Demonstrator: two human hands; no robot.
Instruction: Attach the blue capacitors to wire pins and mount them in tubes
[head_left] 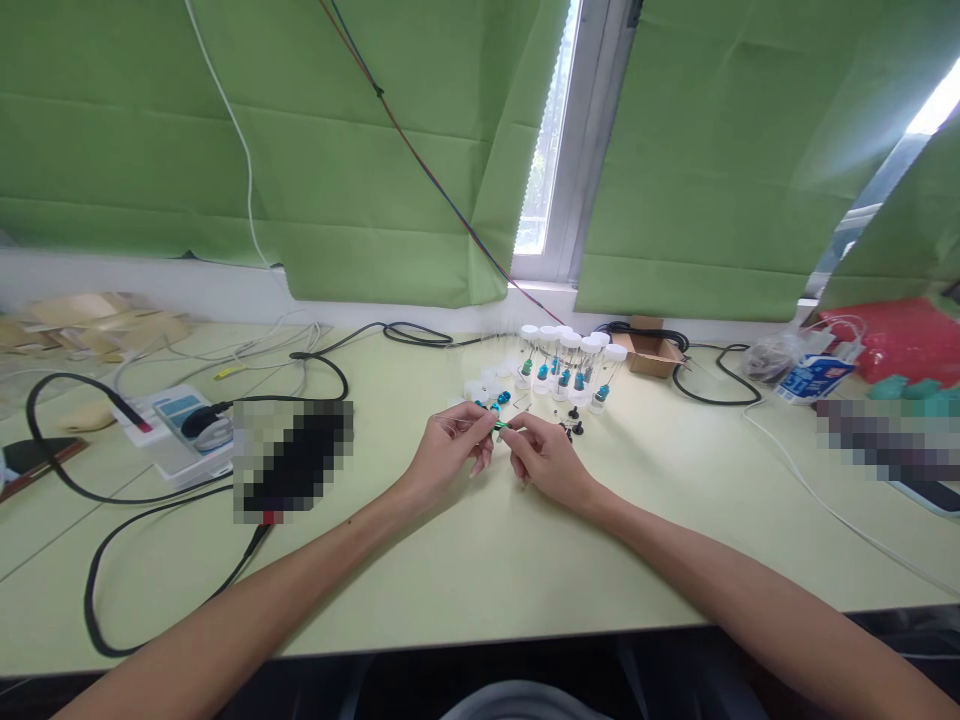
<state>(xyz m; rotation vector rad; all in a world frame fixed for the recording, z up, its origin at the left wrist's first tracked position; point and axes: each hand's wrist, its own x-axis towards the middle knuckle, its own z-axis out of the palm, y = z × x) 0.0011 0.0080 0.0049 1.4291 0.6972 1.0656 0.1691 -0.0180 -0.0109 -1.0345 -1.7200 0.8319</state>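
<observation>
My left hand (452,442) and my right hand (546,452) meet above the middle of the table. Their fingertips pinch a small shiny green piece (500,427), too small to identify. Thin clear strands (448,424) show beside the left fingers. Just beyond the hands lie small shiny blue pieces (503,397) and white caps (487,383). Clear bottles with white lids (570,341) stand behind, holding blue and green pieces on thin stems. Small black parts (575,428) are scattered to the right of my right hand.
A small cardboard box (651,354) stands behind the bottles. Black cables and a white power strip (187,440) occupy the left side. At the right are a blue-and-white packet (816,378), a red bag (892,340) and a white cable (817,490). Green blinds (375,150) hang behind the table.
</observation>
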